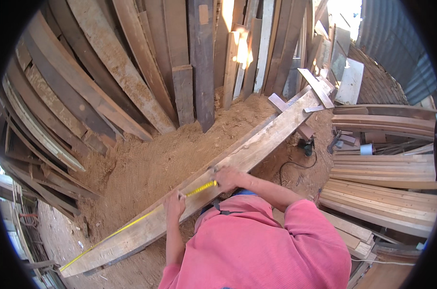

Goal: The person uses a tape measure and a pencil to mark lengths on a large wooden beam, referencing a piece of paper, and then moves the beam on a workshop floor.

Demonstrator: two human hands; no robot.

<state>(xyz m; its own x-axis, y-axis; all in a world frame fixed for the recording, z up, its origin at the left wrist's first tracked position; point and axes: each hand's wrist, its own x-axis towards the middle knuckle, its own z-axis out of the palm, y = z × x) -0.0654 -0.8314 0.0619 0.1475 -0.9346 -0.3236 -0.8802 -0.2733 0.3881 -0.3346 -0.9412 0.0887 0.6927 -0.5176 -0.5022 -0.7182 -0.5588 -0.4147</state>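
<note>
Both hands work the yellow tape measure (132,225) along the long plank (237,156) lying across the sawdust floor (146,164): your left hand (174,204) pinches it flat while your right hand (226,179) grips its case end, keeping it taut.

A person is wearing a loose pink shirt (257,245) of ribbed, slightly faded cloth, its sleeves ending above the elbows and leaving both forearms bare. A strip of blue fabric (245,192) is showing at the neckline, and a dark strap (225,211) is crossing the chest just below it.
</note>
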